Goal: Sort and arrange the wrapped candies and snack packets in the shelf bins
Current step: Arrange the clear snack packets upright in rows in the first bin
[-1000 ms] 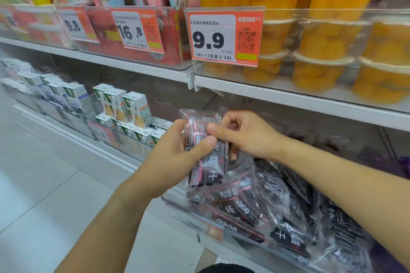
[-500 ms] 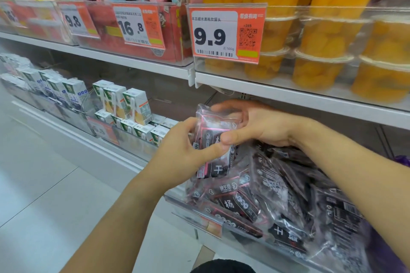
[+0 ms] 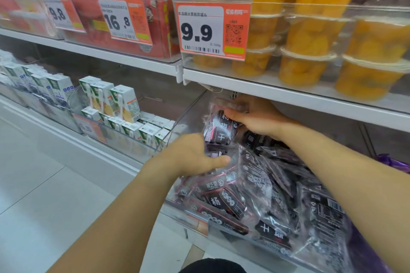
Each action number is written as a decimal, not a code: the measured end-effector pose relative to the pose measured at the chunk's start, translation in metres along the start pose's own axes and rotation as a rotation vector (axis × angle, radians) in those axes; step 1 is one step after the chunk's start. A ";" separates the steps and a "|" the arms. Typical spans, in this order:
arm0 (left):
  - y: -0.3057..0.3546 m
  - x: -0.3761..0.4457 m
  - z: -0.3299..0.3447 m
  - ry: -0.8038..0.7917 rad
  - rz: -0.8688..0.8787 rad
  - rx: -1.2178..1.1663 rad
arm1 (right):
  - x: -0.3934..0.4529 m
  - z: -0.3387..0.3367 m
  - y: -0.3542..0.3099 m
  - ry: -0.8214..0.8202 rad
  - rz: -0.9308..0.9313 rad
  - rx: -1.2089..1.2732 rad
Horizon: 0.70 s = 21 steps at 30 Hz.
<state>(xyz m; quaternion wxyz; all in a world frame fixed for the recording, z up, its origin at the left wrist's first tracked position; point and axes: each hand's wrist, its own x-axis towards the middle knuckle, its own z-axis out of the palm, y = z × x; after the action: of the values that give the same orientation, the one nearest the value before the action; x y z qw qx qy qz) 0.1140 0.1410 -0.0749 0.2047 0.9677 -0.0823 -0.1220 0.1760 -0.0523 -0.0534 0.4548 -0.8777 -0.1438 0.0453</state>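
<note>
A clear shelf bin [image 3: 224, 227] holds a heap of black snack packets [image 3: 261, 186] with white lettering and pink trim. My right hand [image 3: 255, 117] grips the top of one upright black packet [image 3: 220, 127] at the back left of the bin, just under the upper shelf. My left hand [image 3: 193, 155] reaches into the bin lower down, thumb pointing right, fingers curled into the packets below the upright one; what the fingers hold is hidden.
The white upper shelf [image 3: 288, 97] hangs close above my right hand, stacked with yellow fruit cups [image 3: 310, 35] behind a 9.9 price tag [image 3: 213, 29]. Small drink cartons [image 3: 124, 104] fill the bin to the left. Grey floor tiles [image 3: 44, 195] lie below.
My right hand has carried the upright packet up and back toward the rear of the bin. My left hand has let go of it and dropped lower into the heap.
</note>
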 end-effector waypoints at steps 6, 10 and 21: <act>-0.005 0.013 0.013 -0.115 -0.056 -0.076 | 0.001 -0.003 0.006 0.004 -0.039 -0.075; -0.011 0.019 0.015 -0.099 -0.134 -0.218 | 0.005 -0.007 0.008 -0.017 -0.045 -0.053; -0.005 0.020 0.016 -0.222 -0.059 -0.344 | 0.006 -0.009 0.007 -0.110 -0.020 0.058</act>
<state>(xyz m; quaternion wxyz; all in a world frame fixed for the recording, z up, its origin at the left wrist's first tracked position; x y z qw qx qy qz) 0.1297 0.1354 -0.0950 0.3531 0.9011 -0.0540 -0.2458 0.1849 -0.0610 -0.0534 0.4717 -0.8590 -0.1759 0.0931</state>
